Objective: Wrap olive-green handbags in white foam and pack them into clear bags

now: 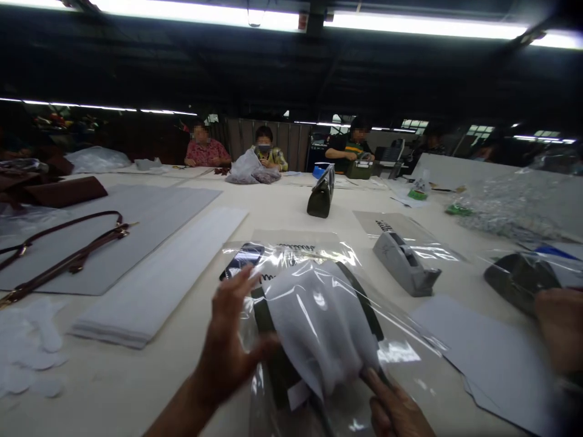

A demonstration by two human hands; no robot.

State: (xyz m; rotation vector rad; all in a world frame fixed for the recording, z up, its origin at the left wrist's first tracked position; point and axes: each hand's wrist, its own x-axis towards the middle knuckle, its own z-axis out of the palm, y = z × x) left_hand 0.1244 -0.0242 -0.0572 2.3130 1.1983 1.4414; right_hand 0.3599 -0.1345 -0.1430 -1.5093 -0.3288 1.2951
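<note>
In front of me lies a dark green handbag inside a clear plastic bag, with white tissue-like wrapping over its middle. A small white tag shows near the handbag's lower edge. My left hand is at the left side of the plastic bag, its fingers spread and slightly blurred. At the lower right, my right hand has its index finger stretched along the plastic beside the wrapping. The other fingers are curled at the bag's edge, partly hidden by the frame's bottom.
A grey tape dispenser and white sheets lie to the right, where another person's hand is by a wrapped green bag. Leftward are folded white sheets and brown straps. A green bag stands ahead; co-workers sit beyond.
</note>
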